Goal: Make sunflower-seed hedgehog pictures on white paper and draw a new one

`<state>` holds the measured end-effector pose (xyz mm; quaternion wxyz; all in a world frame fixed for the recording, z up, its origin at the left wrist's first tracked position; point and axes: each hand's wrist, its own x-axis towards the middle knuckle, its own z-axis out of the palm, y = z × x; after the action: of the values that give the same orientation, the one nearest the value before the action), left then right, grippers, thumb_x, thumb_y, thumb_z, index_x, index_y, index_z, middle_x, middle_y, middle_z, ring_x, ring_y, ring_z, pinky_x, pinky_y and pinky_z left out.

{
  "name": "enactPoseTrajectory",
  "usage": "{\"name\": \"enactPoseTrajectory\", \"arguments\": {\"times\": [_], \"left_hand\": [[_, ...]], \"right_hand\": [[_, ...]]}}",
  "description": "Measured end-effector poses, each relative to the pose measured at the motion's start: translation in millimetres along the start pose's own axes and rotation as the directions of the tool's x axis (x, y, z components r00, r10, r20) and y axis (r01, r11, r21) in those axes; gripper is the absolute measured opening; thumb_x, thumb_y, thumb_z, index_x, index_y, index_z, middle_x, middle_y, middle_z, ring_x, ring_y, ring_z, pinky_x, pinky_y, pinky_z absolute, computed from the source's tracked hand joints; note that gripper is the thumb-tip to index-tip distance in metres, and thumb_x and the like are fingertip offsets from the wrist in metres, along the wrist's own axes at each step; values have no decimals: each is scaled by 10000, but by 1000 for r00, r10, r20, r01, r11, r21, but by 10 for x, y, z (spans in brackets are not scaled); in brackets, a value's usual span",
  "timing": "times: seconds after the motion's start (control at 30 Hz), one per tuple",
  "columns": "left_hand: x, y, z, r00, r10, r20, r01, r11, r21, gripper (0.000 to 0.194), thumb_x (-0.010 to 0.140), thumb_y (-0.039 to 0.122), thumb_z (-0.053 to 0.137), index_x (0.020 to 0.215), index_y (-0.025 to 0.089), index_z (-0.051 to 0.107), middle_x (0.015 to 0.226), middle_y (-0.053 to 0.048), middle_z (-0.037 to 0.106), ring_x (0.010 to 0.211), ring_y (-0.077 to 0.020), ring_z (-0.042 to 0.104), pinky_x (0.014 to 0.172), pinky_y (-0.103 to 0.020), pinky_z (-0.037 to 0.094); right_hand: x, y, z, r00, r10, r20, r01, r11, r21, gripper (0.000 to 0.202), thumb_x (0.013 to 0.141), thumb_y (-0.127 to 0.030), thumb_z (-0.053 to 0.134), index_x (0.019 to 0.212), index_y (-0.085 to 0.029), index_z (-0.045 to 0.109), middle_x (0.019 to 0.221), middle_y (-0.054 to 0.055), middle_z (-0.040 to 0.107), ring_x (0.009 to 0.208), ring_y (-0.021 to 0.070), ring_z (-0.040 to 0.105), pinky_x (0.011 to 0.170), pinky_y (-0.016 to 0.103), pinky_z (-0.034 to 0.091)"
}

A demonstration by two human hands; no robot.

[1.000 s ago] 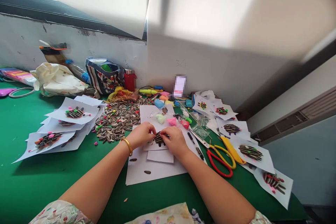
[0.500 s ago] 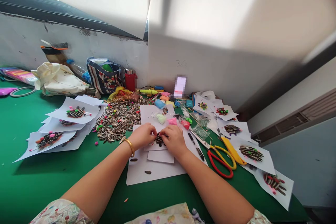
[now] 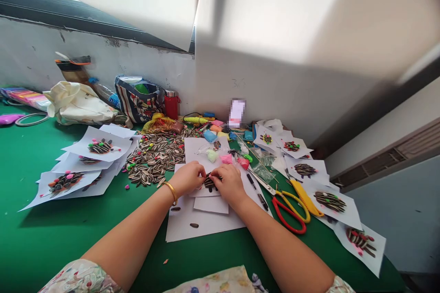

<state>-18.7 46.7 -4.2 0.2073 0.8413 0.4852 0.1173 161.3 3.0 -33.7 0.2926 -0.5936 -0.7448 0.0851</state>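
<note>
My left hand (image 3: 189,177) and my right hand (image 3: 228,183) meet over a small white card (image 3: 211,205) in front of me. Between them on the card lies a cluster of dark striped sunflower seeds (image 3: 210,184), partly covered by my fingers. Both hands are closed, thumb and fingers pinched at the cluster's edges. Whatever is between the fingertips is too small or hidden to name. Two loose sunflower seeds (image 3: 194,225) rest on the larger paper (image 3: 182,234) below.
Left of the hands spreads a heap of sunflower seeds (image 3: 151,160). Seed-decorated cards (image 3: 103,158) stack at the left, others (image 3: 330,201) at the right. Scissors (image 3: 288,210), a yellow utility knife (image 3: 305,199) and black pens (image 3: 256,190) lie right. Soft clay lumps (image 3: 227,159) sit behind.
Both hands stay pinched at the seed cluster with barely any movement. The whole view has shifted very slightly.
</note>
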Motion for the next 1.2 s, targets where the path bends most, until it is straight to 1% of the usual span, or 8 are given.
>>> {"name": "enactPoseTrajectory", "arguments": {"times": [0.33,0.67,0.77,0.87,0.93,1.07,1.1,1.2], "left_hand": [[-4,0,-6,1000,18,-3,-18,1000,-3,169,777,204,576,772,210,745,871,-59,654,764,-195,619,686,-281,444],[-1,12,-11,1000,9,6,-9,1000,-2,166,770,187,583,771,211,747,859,-57,654,777,-198,625,689,-273,448],[-5,15,-19,1000,5,6,-5,1000,-4,160,770,192,585,764,211,744,859,-58,653,774,-199,623,681,-276,443],[-5,8,-34,1000,1,4,-1,1000,-13,149,778,209,591,763,212,738,867,-56,651,766,-193,622,679,-277,440],[-4,0,-46,1000,1,3,0,1000,-20,132,780,229,604,760,215,734,871,-52,651,765,-190,620,681,-278,439],[-2,-5,-57,1000,-10,-17,9,999,-39,131,799,296,617,775,218,721,875,-47,654,766,-192,611,663,-286,430],[-3,-1,-56,999,-16,-32,14,999,-48,139,807,303,611,778,217,716,876,-46,655,770,-193,610,667,-288,431],[-4,20,-50,995,-35,-93,28,997,-76,142,820,293,596,795,210,708,890,-46,656,803,-197,613,707,-293,444]], "right_hand": [[2,-8,14,1000,-19,12,19,999,-44,63,882,-267,687,871,-275,748,889,10,689,948,208,555,810,345,308],[-16,21,49,993,-116,-23,114,991,-74,101,886,-263,670,889,-285,769,863,28,680,903,206,541,825,362,304],[-23,12,6,990,-141,-25,138,987,-83,121,898,-274,653,932,-295,768,871,20,688,904,204,550,825,362,307],[1,97,-115,987,-149,-63,143,986,-91,160,916,-261,611,983,-276,756,897,32,700,915,207,562,847,364,321],[32,238,-228,985,-111,-130,92,986,-142,177,918,-251,588,1003,-249,743,954,58,703,946,222,559,871,374,329],[83,623,-409,965,90,-245,-170,930,-326,220,892,-284,610,1083,-230,704,1099,118,669,1026,288,523,863,413,346],[88,706,-427,963,134,-233,-213,911,-355,239,885,-293,620,1102,-224,694,1113,129,662,1035,302,519,853,421,351],[94,850,-430,967,201,-154,-247,879,-408,203,874,-306,637,1052,-226,695,1048,142,663,995,308,527,814,422,364]]}}
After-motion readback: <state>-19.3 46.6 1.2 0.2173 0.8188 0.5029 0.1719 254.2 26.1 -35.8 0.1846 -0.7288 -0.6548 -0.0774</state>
